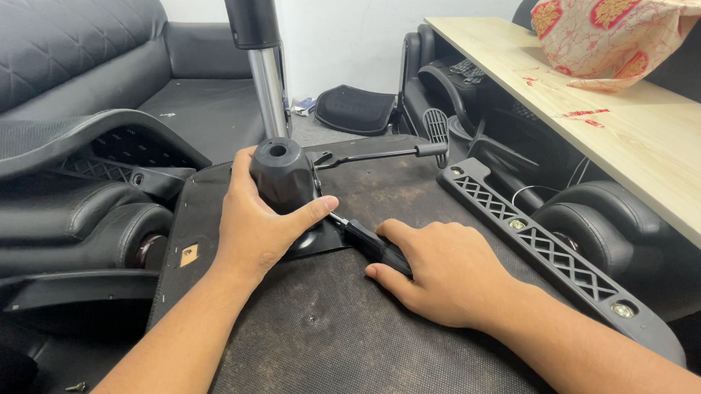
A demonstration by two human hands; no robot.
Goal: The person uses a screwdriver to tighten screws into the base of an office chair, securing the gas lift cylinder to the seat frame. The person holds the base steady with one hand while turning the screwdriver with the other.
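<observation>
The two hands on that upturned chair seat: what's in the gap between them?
In the head view, a black tool handle bridges it: the right hand grips its near end, and its tip reaches the black mechanism hub that the left hand steadies.

At about nine o'clock from my left hand (257, 227), a small square gold-coloured label (189, 255) sits flat on the black underside of the seat, near its edge. Toward one o'clock, thin red printed sticker strips (585, 113) lie on the pale wooden tabletop. A small blue-and-white packet (303, 106) lies on the floor at twelve o'clock.
</observation>
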